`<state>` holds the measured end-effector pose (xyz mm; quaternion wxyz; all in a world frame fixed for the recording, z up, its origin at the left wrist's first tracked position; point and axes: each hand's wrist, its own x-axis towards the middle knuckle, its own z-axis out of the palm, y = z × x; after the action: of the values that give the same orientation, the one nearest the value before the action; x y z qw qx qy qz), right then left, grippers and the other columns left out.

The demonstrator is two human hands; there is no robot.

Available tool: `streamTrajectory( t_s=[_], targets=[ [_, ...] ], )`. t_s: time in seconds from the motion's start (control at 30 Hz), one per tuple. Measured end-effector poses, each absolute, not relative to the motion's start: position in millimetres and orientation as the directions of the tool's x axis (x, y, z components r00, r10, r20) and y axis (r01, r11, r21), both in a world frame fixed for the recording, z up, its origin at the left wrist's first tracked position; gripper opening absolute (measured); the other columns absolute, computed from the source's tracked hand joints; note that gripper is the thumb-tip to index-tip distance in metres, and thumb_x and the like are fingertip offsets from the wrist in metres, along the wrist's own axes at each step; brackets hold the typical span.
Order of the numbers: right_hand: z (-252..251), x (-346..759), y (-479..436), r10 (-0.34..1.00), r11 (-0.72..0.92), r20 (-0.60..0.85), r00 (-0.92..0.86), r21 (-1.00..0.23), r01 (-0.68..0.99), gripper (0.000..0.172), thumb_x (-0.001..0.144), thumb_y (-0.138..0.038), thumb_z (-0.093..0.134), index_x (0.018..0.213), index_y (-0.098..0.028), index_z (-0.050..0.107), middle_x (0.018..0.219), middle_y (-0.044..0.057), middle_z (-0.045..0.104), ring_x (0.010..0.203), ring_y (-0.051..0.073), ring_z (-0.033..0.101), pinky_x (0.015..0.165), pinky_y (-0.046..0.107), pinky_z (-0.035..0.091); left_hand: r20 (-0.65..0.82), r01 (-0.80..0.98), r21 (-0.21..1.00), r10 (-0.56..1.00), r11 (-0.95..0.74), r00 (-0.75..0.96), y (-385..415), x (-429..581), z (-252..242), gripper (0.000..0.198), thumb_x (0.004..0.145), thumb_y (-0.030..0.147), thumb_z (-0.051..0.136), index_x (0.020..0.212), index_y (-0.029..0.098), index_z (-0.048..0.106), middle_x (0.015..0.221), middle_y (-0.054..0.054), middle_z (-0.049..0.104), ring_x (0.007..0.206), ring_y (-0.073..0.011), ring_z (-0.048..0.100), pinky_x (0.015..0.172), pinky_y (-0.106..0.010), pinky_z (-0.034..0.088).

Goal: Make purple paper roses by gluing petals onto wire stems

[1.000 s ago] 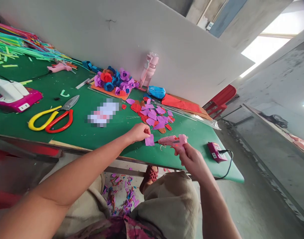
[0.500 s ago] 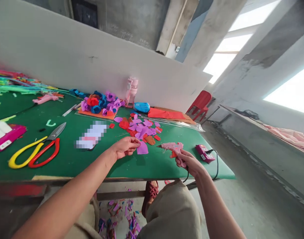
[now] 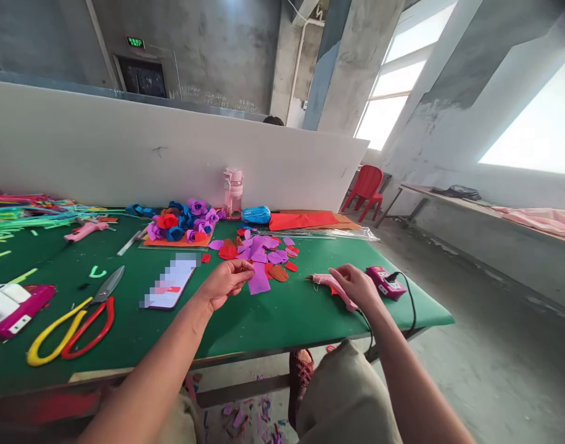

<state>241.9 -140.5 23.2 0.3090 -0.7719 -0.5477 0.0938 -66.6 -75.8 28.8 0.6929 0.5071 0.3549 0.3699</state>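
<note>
While the purple paper piece [image 3: 259, 280] is pinched at its near left edge between the thumb and fingers of the left hand [image 3: 227, 282], it is kept lying flat on the green table [image 3: 273, 320], probably so that its face is left bare and steady. The piece is found just to the right of that hand, at the near edge of the heap of purple and red cut-outs [image 3: 264, 250] spread just beyond it. Its long axis is set running away from the body, toward the heap.

The glue gun [image 3: 329, 283] is laid on its side on the table under the right hand [image 3: 356, 287], whose fingers are draped loosely over the handle; whether they are closed around it cannot be told. The gun's long axis is set across the table, from hand to hand, and its nozzle is pointed left at the paper piece, with a gap of bare table left between them. Laid so, the tip is judged to be kept off paper and skin alike. A black cord [image 3: 366, 320] is led from the handle back over the table edge, and a small pink power box [image 3: 385, 282] is placed just beyond the right hand. A phone [image 3: 169, 287] and scissors [image 3: 74, 327] are left well to the left of the left hand.
</note>
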Motion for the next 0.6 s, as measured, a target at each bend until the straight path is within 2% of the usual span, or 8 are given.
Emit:
streamTrajectory(
  t_s=[0.1,0.17,0.23,0.33,0.43,0.5,0.6],
  targets=[
    [35,192,-130,0.985,0.049,0.125,0.116,-0.857,0.513,0.044,0.079,-0.057,0.048,0.088,-0.017,0.065,0.080,0.005,0.066,0.073,0.017,0.057,0.065,0.026,0.040,-0.074,-0.002,0.997,0.922,0.081,0.380,-76,-68,35,0.028,0.058,0.033,0.076,0.071,0.014,0.060,0.055,0.006,0.046,0.038,-0.0011,0.025,0.036,-0.018,0.012],
    [38,156,-121,0.989,0.137,0.112,-0.095,-0.936,0.323,0.043,0.077,-0.056,0.053,0.090,-0.017,0.066,0.084,0.004,0.066,0.077,0.016,0.056,0.067,0.025,0.041,-0.050,0.046,0.998,0.938,0.036,0.342,-76,-69,38,0.027,0.059,0.035,0.074,0.071,0.014,0.061,0.055,0.005,0.047,0.038,-0.0019,0.026,0.037,-0.019,0.012],
    [35,127,-111,0.971,0.147,0.096,-0.218,-0.961,0.233,0.042,0.076,-0.054,0.055,0.085,-0.015,0.067,0.077,0.003,0.063,0.071,0.014,0.054,0.063,0.024,0.039,-0.017,0.068,0.998,0.948,-0.004,0.317,-76,-69,39,0.025,0.060,0.035,0.072,0.071,0.015,0.062,0.055,0.005,0.048,0.039,-0.0029,0.028,0.038,-0.019,0.016],
    [26,104,-100,0.966,0.158,0.104,-0.237,-0.963,0.220,0.036,0.077,-0.048,0.055,0.071,-0.014,0.064,0.063,0.000,0.055,0.059,0.010,0.045,0.056,0.023,0.033,0.042,0.089,0.993,0.954,-0.071,0.297,-75,-69,37,0.019,0.061,0.032,0.069,0.069,0.015,0.063,0.056,0.003,0.052,0.045,-0.0058,0.036,0.043,-0.019,0.024],
    [15,100,-94,0.970,0.160,0.107,-0.218,-0.956,0.244,0.032,0.076,-0.040,0.053,0.056,-0.015,0.053,0.052,-0.004,0.041,0.050,0.007,0.033,0.049,0.023,0.023,0.078,0.100,0.989,0.955,-0.111,0.286,-72,-66,31,0.016,0.060,0.029,0.069,0.066,0.015,0.063,0.060,0.001,0.056,0.053,-0.0092,0.045,0.049,-0.021,0.032],
    [9,101,-91,0.968,0.164,0.107,-0.228,-0.955,0.246,0.032,0.075,-0.036,0.052,0.050,-0.017,0.044,0.049,-0.006,0.033,0.048,0.007,0.026,0.047,0.024,0.018,0.088,0.103,0.987,0.955,-0.121,0.282,-72,-64,29,0.017,0.060,0.029,0.069,0.066,0.015,0.063,0.063,0.000,0.059,0.057,-0.0105,0.048,0.052,-0.021,0.034],
    [3,106,-87,0.980,0.135,0.102,-0.173,-0.971,0.197,0.032,0.074,-0.034,0.050,0.049,-0.017,0.041,0.048,-0.006,0.031,0.048,0.007,0.024,0.048,0.024,0.017,0.078,0.109,0.988,0.964,-0.109,0.254,-73,-63,29,0.021,0.062,0.033,0.069,0.072,0.015,0.064,0.064,-0.001,0.060,0.055,-0.0099,0.047,0.050,-0.021,0.033]
  ],
)
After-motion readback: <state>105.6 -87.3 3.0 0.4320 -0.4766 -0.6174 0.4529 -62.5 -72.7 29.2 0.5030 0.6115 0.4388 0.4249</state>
